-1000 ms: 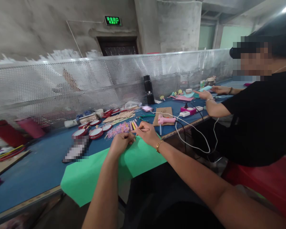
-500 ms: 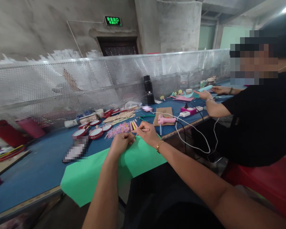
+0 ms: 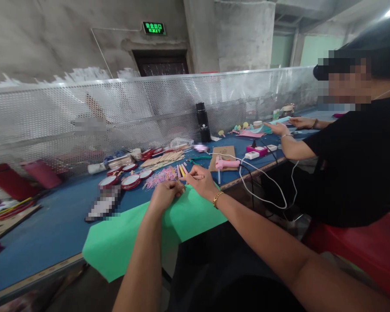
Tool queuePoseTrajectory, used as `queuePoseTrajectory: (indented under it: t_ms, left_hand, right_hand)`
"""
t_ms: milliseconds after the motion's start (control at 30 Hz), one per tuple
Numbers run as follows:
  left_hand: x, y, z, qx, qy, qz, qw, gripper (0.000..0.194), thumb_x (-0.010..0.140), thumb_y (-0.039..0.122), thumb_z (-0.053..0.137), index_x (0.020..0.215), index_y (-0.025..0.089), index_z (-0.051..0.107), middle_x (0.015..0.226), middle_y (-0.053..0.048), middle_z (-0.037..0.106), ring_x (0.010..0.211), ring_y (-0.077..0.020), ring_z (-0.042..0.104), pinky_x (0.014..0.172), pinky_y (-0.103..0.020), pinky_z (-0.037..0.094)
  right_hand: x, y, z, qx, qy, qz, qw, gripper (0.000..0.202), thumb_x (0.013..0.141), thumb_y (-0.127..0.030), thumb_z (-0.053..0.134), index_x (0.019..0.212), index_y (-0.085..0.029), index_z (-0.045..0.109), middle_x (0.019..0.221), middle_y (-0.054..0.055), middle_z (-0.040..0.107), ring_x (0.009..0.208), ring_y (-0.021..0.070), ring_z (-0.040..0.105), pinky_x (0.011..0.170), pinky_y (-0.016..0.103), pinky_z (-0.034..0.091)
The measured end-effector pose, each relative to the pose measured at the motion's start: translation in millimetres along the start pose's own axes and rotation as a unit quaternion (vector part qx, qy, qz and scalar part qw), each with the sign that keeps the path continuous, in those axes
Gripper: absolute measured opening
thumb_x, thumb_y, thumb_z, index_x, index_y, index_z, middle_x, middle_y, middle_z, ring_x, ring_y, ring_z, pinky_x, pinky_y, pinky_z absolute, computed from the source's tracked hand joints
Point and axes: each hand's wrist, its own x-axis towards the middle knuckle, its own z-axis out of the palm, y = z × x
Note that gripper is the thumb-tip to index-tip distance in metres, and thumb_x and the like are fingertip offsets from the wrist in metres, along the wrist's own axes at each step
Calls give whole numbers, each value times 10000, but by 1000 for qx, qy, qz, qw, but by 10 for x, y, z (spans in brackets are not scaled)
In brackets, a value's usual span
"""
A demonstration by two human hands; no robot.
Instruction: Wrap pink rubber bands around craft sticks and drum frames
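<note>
A bright green sheet (image 3: 117, 242) lies over the front edge of the blue table (image 3: 58, 225) and hangs down toward my lap. My left hand (image 3: 165, 197) is closed above it, thumb and fingers pinched together. Close beside it, my right hand (image 3: 203, 182), with a gold bracelet (image 3: 217, 199) at the wrist, is also closed with its fingers bent inward. The fingertips of both hands nearly meet. Whatever they pinch is too small or hidden to name. Just beyond the fingers lie a few pink and yellow sticks (image 3: 181, 170) and a heap of pastel paper shreds (image 3: 159, 177).
A pink glue gun (image 3: 227, 164) rests on cardboard (image 3: 223, 151), with a white cable (image 3: 263, 197) looping off the edge. Small red-rimmed drums (image 3: 130, 182), wooden sticks (image 3: 164, 159) and a black bottle (image 3: 203, 123) stand further back. A co-worker (image 3: 354, 164) sits at right, handling light-blue material.
My hands and the green sheet stay almost where they were. The co-worker's head has shifted slightly, and the light-blue material in that person's hands has moved a little.
</note>
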Motion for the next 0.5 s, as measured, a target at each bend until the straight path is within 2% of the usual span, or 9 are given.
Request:
queuePoseTrajectory:
  t_ms: [167, 333, 500]
  left_hand:
    - [-13, 35, 1, -10, -5, 6, 1000, 341, 656, 494, 689, 527, 179, 671, 479, -7, 563, 442, -107, 411, 458, -243, 284]
    - [4, 14, 3, -9, -4, 2, 1000, 317, 658, 471, 668, 534, 180, 675, 513, -21, 592, 464, -115, 438, 475, -247, 300]
    - [8, -4, 0, -5, -8, 5, 1000, 326, 668, 482, 673, 550, 179, 685, 507, -17, 584, 456, -112, 424, 469, -249, 291]
  right_hand:
    - [10, 16, 27, 6, -12, -5, 1000, 256, 836, -329, 637, 644, -232, 499, 574, -31, 550, 732, 181, 655, 664, 274, 503]
    - [12, 18, 17, 6, 19, -4, 1000, 278, 814, -314, 651, 614, -235, 476, 519, -56, 507, 615, 155, 603, 658, 279, 487]
    - [-1, -30, -3, 10, 10, -14, 1000, 263, 810, -316, 657, 619, -231, 496, 572, -34, 567, 651, 162, 625, 653, 278, 484]
